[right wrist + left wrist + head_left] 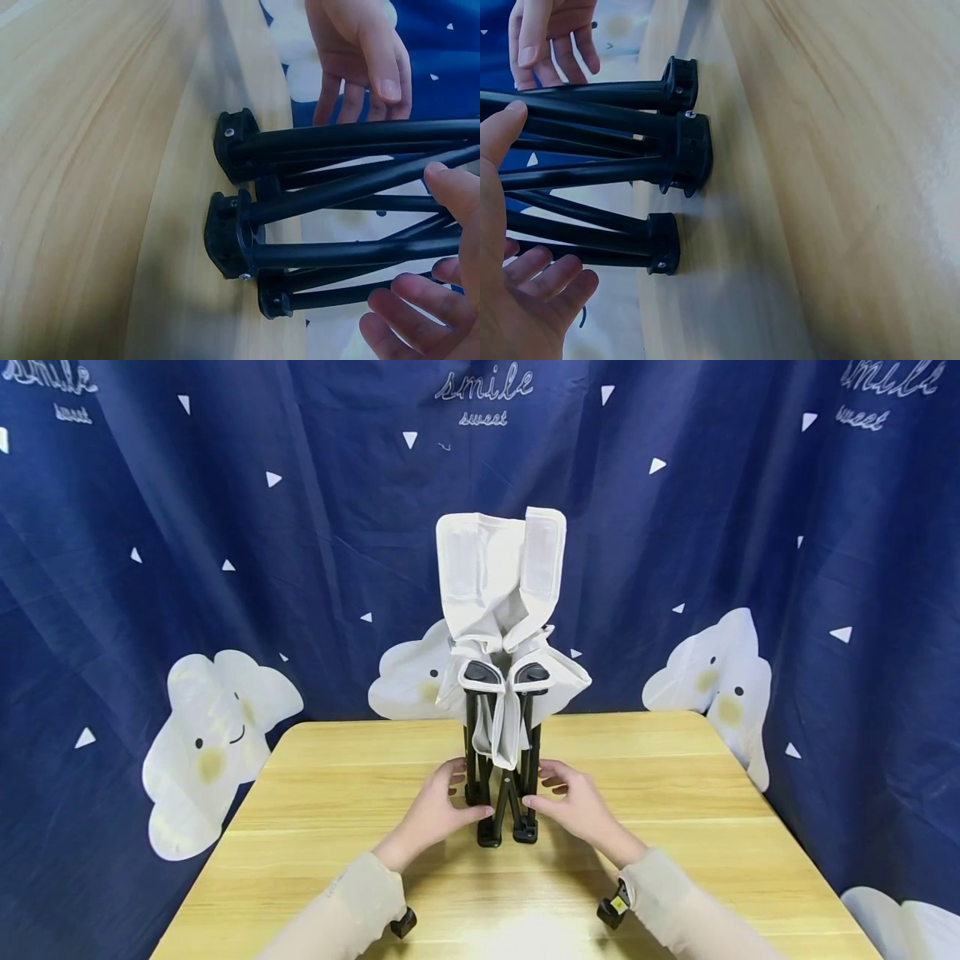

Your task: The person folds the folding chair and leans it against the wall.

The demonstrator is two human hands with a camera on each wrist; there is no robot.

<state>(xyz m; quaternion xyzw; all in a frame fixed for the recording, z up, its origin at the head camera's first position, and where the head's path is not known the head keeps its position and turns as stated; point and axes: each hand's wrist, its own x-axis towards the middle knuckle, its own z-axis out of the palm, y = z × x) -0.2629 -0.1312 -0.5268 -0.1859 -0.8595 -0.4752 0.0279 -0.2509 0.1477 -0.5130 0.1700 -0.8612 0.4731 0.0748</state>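
Observation:
A folded camping chair with white fabric [459, 572] and black legs [471, 735] stands upright on the table. My left hand [438, 810] is at the left side of its lower legs, thumb in front and fingers spread toward the back. On the opposite side, my right hand [576, 804] mirrors it. In the left wrist view the left fingers [551, 281] look relaxed and not curled round the tubes. The right fingers [412, 307] also lie loosely beside the tubes in the right wrist view. Whether either thumb touches a leg is unclear.
The chair's plastic feet [229, 232] rest on the light wooden table [322, 860]. Behind the table hangs a dark blue curtain [315, 568] with white clouds and triangles. A wrist camera [403, 923] shows below the left sleeve, and another [611, 910] by the right.

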